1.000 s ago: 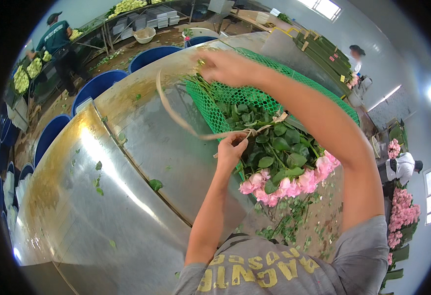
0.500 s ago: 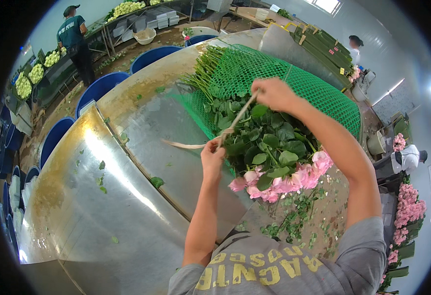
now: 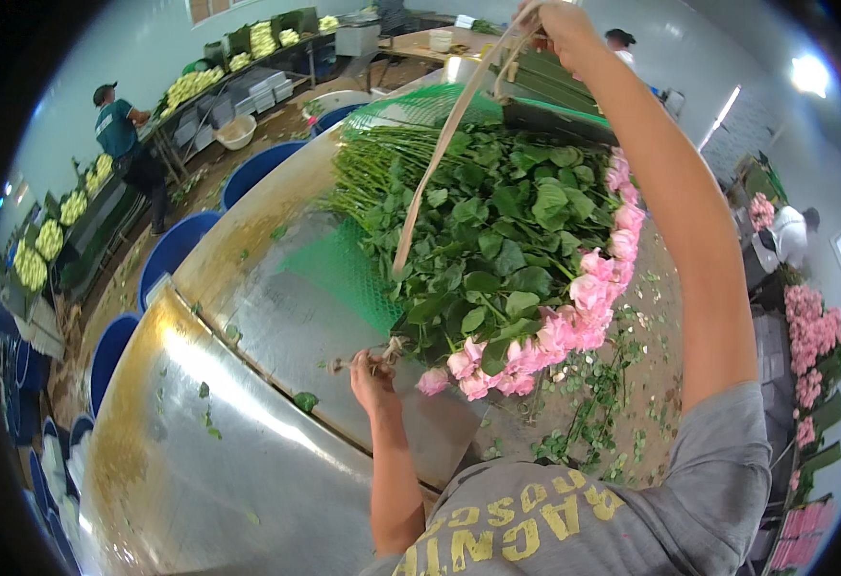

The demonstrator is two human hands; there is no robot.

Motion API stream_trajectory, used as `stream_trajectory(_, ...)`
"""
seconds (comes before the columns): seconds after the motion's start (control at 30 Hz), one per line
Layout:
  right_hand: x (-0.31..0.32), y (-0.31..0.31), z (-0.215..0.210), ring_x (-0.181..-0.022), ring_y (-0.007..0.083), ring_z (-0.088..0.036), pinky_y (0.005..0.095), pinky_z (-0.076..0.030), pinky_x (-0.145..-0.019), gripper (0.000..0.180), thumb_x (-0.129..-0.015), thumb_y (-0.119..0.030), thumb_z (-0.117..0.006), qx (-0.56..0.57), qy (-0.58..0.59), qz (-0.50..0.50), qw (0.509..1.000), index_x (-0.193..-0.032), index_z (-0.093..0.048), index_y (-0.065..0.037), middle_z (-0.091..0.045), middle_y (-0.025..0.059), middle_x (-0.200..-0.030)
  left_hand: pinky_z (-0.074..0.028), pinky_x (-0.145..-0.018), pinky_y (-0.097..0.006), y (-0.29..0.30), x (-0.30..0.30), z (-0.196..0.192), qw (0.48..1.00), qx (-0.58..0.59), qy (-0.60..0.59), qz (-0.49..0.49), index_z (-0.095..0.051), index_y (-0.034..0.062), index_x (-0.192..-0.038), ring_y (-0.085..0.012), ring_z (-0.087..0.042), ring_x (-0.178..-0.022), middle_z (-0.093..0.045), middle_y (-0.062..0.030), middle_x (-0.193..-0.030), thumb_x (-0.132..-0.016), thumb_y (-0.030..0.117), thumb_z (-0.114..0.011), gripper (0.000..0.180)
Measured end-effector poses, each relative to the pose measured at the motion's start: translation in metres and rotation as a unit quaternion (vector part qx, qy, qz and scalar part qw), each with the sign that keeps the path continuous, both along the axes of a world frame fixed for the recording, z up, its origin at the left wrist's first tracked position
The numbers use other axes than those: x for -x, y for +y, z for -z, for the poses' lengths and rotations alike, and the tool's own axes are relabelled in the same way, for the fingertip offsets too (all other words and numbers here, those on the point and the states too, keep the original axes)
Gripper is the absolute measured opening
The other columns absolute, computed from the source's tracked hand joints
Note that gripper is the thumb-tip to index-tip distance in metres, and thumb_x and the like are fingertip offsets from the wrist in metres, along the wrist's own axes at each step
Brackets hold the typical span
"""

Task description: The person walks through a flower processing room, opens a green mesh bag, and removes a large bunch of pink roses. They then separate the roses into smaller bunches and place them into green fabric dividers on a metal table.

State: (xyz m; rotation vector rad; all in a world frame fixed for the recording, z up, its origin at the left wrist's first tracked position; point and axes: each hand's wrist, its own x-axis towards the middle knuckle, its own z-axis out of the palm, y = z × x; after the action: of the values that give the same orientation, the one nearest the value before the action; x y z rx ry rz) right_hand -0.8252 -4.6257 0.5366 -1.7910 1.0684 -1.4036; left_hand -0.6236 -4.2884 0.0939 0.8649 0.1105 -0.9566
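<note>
A big bunch of pink roses (image 3: 497, 259) lies on its side on the metal table, stems to the far left and blooms toward me at the right. Green plastic netting (image 3: 358, 278) shows beneath and behind the bunch. My right hand (image 3: 557, 34) is raised high beyond the roses, closed on a beige strap (image 3: 437, 168) that hangs down in a long slanting line over the leaves. Low beside the nearest blooms, my left hand (image 3: 374, 381) pinches a knotted beige piece (image 3: 394, 348) that looks like the same strap material.
Blue tubs (image 3: 176, 252) line the table's far left edge. Fallen leaves litter the metal table (image 3: 238, 432) and the floor at right. A person in dark green (image 3: 118, 130) stands at the far left bench; others are at the back and right, near more pink roses (image 3: 809, 326).
My right hand has swung up and away, drawing the strap high. My left hand has moved down and left. The netting over the bunch has folded back, baring stems and leaves.
</note>
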Motion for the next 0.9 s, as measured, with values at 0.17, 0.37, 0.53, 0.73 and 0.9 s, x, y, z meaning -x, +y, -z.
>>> stream_trajectory(0.17,0.049,0.019,-0.043,-0.056,0.0203,-0.055,0.0339,-0.046,-0.051,0.017,-0.084,-0.013,-0.050,-0.045,-0.069,0.037,0.996,-0.078,-0.063,-0.004,-0.058,0.0080,-0.066,-0.043,-0.057,-0.026,0.021,-0.013,0.020,0.992,0.047,0.105,0.042,-0.059,0.0106,-0.100,-0.0131,-0.054,-0.067,-0.063,-0.0014,-0.089,-0.089,0.023,-0.059,0.016)
stream_trajectory(0.37,0.136,0.014,-0.029,-0.056,0.0213,-0.058,0.0340,-0.049,-0.054,0.025,-0.091,-0.022,-0.051,-0.015,-0.034,0.036,0.999,-0.085,-0.065,-0.002,-0.062,0.0091,-0.067,-0.045,-0.056,-0.027,0.058,0.001,-0.013,0.982,-0.080,-0.029,0.171,-0.058,0.0037,-0.105,-0.0167,-0.058,-0.067,-0.064,-0.0075,-0.084,-0.091,0.027,-0.056,0.027)
stream_trajectory(0.53,0.212,-0.008,0.012,-0.060,0.0237,-0.064,0.0343,-0.051,-0.056,0.035,-0.095,-0.030,-0.048,0.001,0.072,0.056,0.996,-0.093,-0.064,0.002,-0.066,0.0136,-0.071,-0.044,-0.056,-0.028,0.056,0.010,-0.088,0.910,-0.114,-0.300,0.262,-0.058,0.0001,-0.101,-0.0172,-0.057,-0.061,-0.063,-0.0105,-0.072,-0.094,0.027,-0.050,0.029)
stream_trajectory(0.73,0.267,0.001,-0.024,-0.058,0.0230,-0.063,0.0353,-0.051,-0.054,0.048,-0.094,-0.039,-0.041,0.093,0.210,0.064,0.971,-0.083,-0.066,0.001,-0.064,0.0143,-0.068,-0.049,-0.064,-0.029,-0.085,0.066,-0.191,0.857,0.027,-0.440,0.265,-0.058,-0.0016,-0.106,-0.0172,-0.062,-0.073,-0.066,-0.0130,-0.086,-0.095,0.034,-0.050,0.039)
stream_trajectory(0.9,0.315,0.003,-0.071,-0.052,0.0162,-0.055,0.0299,-0.044,-0.047,0.050,-0.096,-0.042,-0.040,0.109,0.143,0.004,0.984,-0.085,-0.067,-0.001,-0.059,0.0081,-0.062,-0.052,-0.072,-0.031,-0.192,0.141,-0.258,0.858,-0.044,-0.405,0.313,-0.047,0.0012,-0.122,-0.0214,-0.066,-0.083,-0.067,-0.0152,-0.096,-0.094,0.050,-0.047,0.056)
